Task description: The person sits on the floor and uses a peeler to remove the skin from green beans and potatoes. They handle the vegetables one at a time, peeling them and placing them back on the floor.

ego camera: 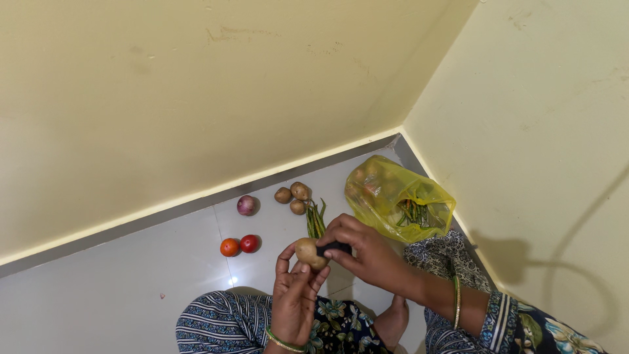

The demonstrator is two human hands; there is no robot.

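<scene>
The left hand [295, 295] rises upright from the bottom edge, palm toward the body, fingertips curled and pinching at chest height. The right hand [360, 252] reaches in from the right, forearm angled across, fingers closed in a grip, meeting the left hand's fingertips.

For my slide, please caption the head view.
Seated person's left hand holds a potato; right hand grips a dark tool.
</scene>
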